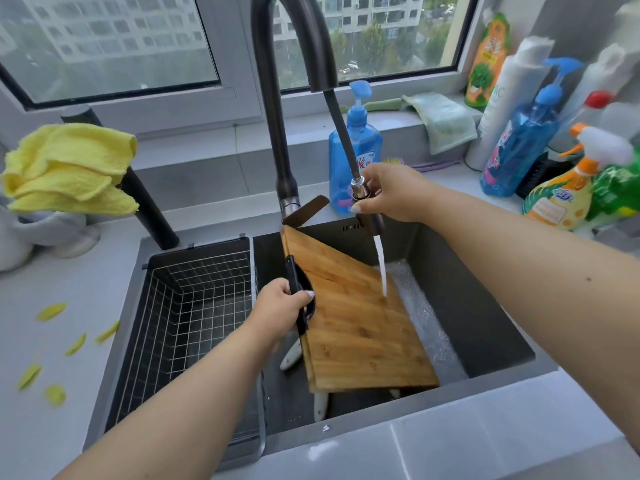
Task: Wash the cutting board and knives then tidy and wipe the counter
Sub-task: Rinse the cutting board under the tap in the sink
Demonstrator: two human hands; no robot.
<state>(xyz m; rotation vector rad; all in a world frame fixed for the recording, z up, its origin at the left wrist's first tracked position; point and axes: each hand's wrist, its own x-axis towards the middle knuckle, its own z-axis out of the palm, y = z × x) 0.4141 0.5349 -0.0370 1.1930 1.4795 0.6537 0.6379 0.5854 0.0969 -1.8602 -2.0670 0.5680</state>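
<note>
A wooden cutting board leans tilted inside the dark sink. My left hand grips the board's black handle at its left edge. My right hand holds the pull-out sprayer head of the black faucet above the board. A stream of water falls onto the board's upper right part. White knife handles poke out from under the board; their blades are hidden.
A wire basket fills the sink's left part. Yellow peel scraps lie on the left counter. A yellow cloth hangs at the back left. Blue soap bottle, green cloth and spray bottles crowd the back right.
</note>
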